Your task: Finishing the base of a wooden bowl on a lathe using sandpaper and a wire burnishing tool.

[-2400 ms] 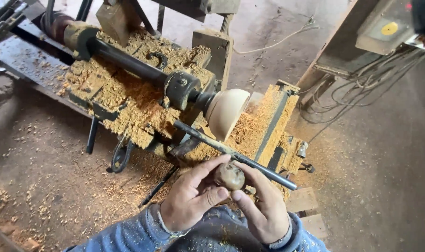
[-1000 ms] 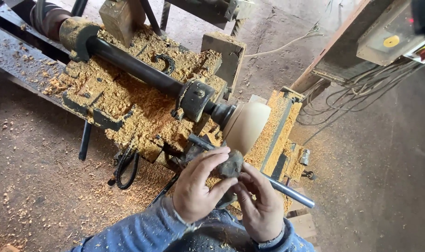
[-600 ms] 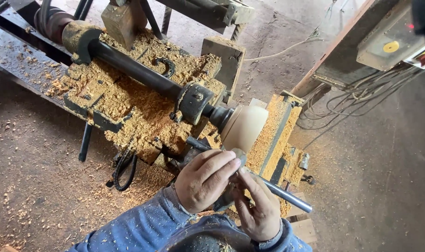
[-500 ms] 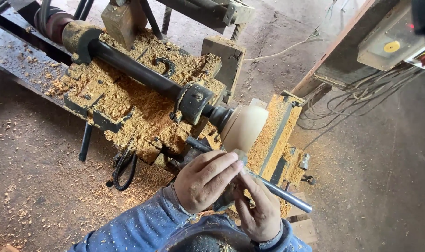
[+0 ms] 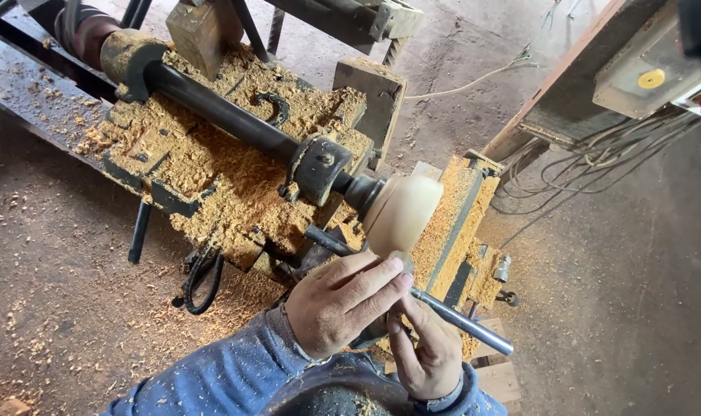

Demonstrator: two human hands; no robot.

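A pale, rounded wooden workpiece sits on the end of the lathe's black shaft. Just below it, my left hand curls over a small brownish piece, whose edge shows at my fingertips against the workpiece's underside. My right hand reaches up from underneath, thumb and fingers on the same piece. A steel rod runs diagonally under both hands. Most of the small piece is hidden by my left fingers.
Thick sawdust covers the lathe bed. Wooden blocks stand behind the shaft. A black cable loop hangs at the front. Loose wires trail from a wooden bench on the right. The dirt floor is strewn with shavings.
Both hands have brought the small piece up from near my lap to the underside of the workpiece. My left hand has closed over it, hiding most of it.
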